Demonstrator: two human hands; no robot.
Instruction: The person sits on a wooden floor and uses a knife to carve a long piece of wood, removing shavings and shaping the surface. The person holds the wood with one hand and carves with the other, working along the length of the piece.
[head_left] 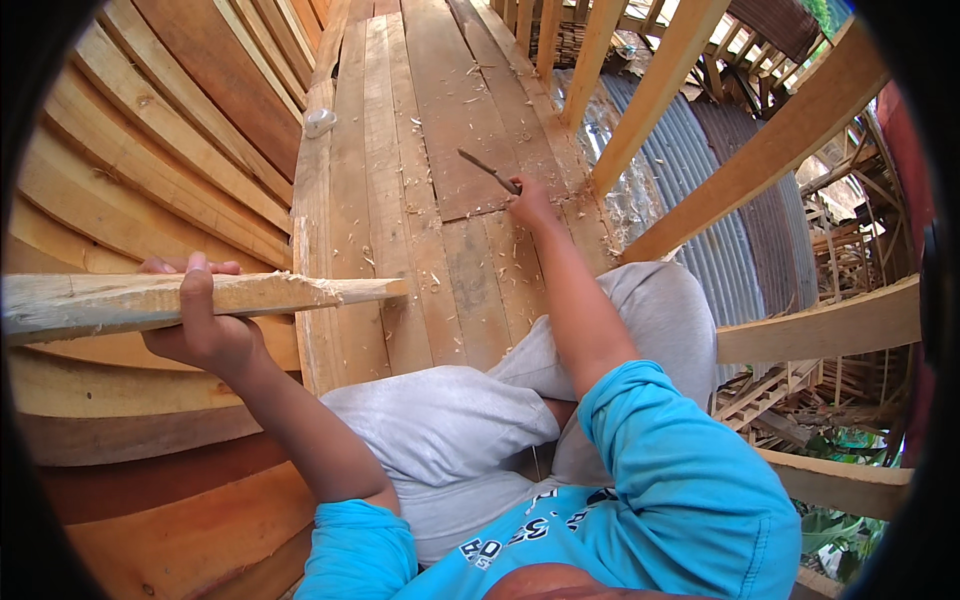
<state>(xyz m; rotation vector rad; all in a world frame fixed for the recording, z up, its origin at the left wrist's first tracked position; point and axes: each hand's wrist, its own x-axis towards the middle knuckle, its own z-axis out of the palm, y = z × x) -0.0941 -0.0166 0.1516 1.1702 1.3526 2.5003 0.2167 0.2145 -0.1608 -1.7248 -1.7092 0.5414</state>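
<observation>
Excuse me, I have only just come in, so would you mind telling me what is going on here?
A person's left hand grips a wooden beam whose tapered end is roughly pared. The right hand holds a thin, dark, knife-like tool out over the plank floor, clear of the beam. Wood shavings lie scattered across the planks.
</observation>
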